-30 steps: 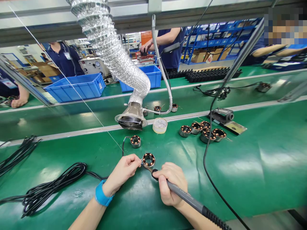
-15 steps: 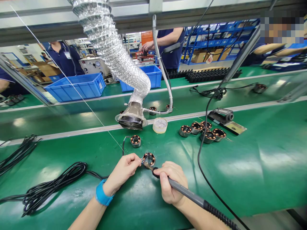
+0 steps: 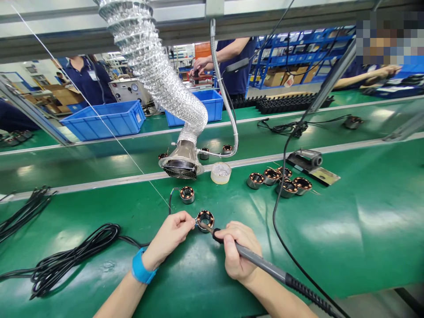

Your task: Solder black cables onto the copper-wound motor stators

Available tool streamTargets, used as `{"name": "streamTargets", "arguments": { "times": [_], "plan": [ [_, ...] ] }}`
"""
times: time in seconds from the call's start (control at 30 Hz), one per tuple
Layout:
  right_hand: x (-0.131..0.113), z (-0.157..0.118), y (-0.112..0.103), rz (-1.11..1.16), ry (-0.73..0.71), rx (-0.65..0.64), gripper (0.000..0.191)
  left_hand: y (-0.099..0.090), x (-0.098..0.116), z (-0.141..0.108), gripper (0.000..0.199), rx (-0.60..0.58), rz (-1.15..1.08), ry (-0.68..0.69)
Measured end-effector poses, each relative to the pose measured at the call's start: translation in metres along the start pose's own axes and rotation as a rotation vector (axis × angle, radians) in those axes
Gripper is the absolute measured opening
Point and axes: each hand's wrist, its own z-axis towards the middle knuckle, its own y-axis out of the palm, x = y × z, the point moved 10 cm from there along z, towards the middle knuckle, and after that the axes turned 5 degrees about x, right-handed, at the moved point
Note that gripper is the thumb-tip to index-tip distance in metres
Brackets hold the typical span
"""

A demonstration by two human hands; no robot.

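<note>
A ring, an iron and thin wires.
The dark ring [image 3: 211, 219] sits on the green table [image 3: 334, 247], hole up, with shiny copper coils inside. The long grey iron [image 3: 263, 263] slants in from the right, tip by the ring's near edge. The wires [image 3: 196, 221] are at its left side.

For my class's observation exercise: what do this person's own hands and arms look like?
The left hand and right hand are ungloved, with no sleeves showing on the forearms. A wide, plain, bright-blue wristband is worn on the left; none shows on the right.
</note>
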Motion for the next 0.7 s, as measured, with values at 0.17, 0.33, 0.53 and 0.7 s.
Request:
{"name": "streamTargets", "arguments": {
  "times": [0.17, 0.33, 0.53, 0.7],
  "plan": [
    [-0.0031, 0.0026, -0.0005, -0.008, -0.015, 0.001, 0.020, -0.0016, -0.0018, 0.0001, 0.034, 0.002, 0.017, 0.003],
    [-0.0041, 0.0049, 0.0002, -0.016, -0.013, -0.006, 0.021, -0.0010, -0.0019, 0.0015, 0.034, 0.004, 0.007, 0.008],
    [-0.0033, 0.0034, -0.0006, -0.022, -0.013, -0.001, 0.021, -0.0016, -0.0013, 0.0002, 0.035, 0.012, 0.022, 0.011],
    [-0.0034, 0.0034, -0.0035, -0.025, -0.010, 0.022, 0.021, -0.0041, -0.0011, -0.0002, 0.037, -0.033, 0.037, -0.020]
  ]
}}
